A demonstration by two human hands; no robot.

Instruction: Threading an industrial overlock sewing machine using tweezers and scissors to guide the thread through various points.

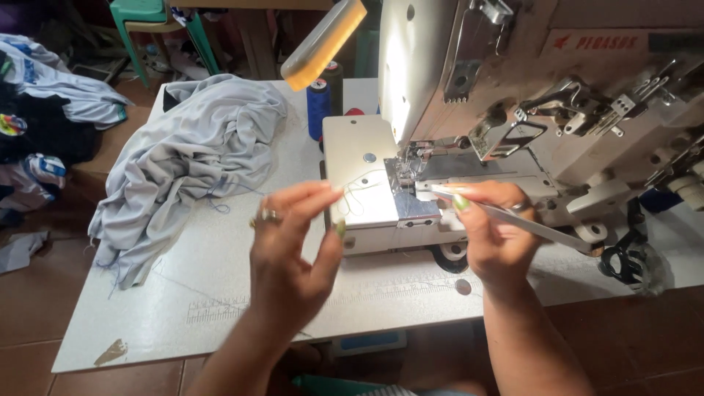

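Note:
My left hand (293,242) is raised in front of the sewing machine bed (359,172), fingers pinched on a thin pale thread (356,194) that loops toward the needle area (405,170). A ring sits on one of its fingers. My right hand (493,227) is closed around long metal tweezers (513,218), whose tip points left at the presser foot. The white industrial sewing machine (513,81) fills the upper right, its lamp lighting the needle plate.
A heap of grey fabric (191,154) lies on the left of the white table (183,308). A blue thread spool (317,106) stands behind the bed. Clothes (44,117) are piled on the floor at left, and a green stool (154,22) stands at the back.

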